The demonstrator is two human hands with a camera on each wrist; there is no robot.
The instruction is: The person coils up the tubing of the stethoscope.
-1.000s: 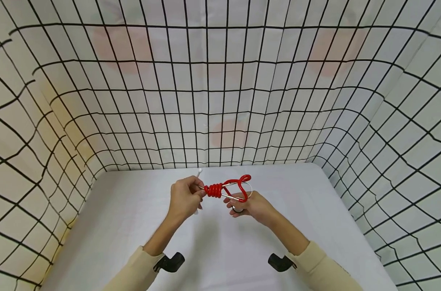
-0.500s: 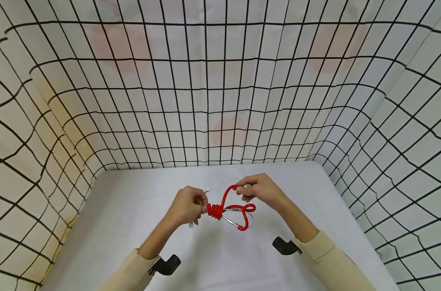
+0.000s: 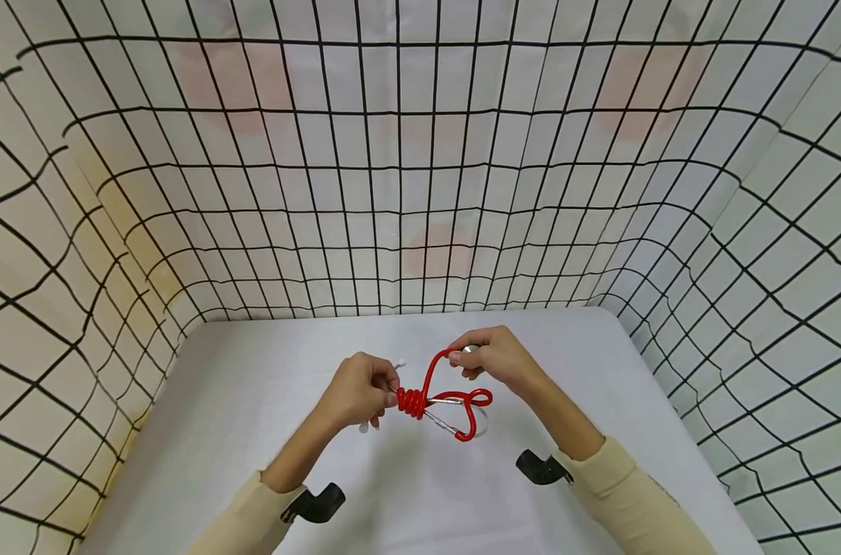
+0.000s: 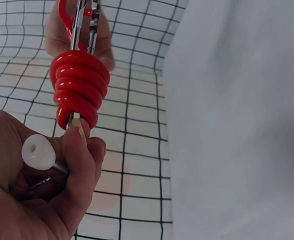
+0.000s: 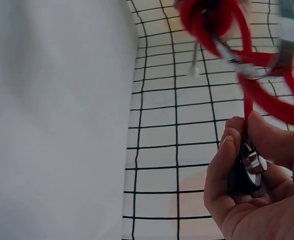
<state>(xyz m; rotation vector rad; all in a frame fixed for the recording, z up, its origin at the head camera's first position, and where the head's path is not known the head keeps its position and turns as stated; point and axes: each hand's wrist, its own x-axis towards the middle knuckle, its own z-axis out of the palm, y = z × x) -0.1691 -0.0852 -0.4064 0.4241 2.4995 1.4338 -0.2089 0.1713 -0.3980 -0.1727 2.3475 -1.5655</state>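
Note:
A stethoscope with red tubing [image 3: 411,402] is held above the table, part of its tube wound in a tight coil round the metal ear tubes [image 3: 444,422]. My left hand [image 3: 358,391] pinches the ear tubes just beyond the coil. A white ear tip [image 4: 38,151] pokes out beside its fingers in the left wrist view. Higher and to the right, my right hand [image 3: 499,361] grips the chest piece [image 5: 254,162], with thumb and finger at the tube's end. From there the free tube bends down to the coil. A small red loop [image 3: 481,397] sticks out on the right.
A white-covered table [image 3: 253,393] lies beneath both hands. Black grid netting [image 3: 395,166] rises before white sheets at the back and both sides. Each sleeve cuff carries a black wrist mount [image 3: 316,505].
My right hand has risen from beneath the metal tubes, drawing a length of red tube up with it. The coil has dipped slightly. During the last half second hardly anything has moved.

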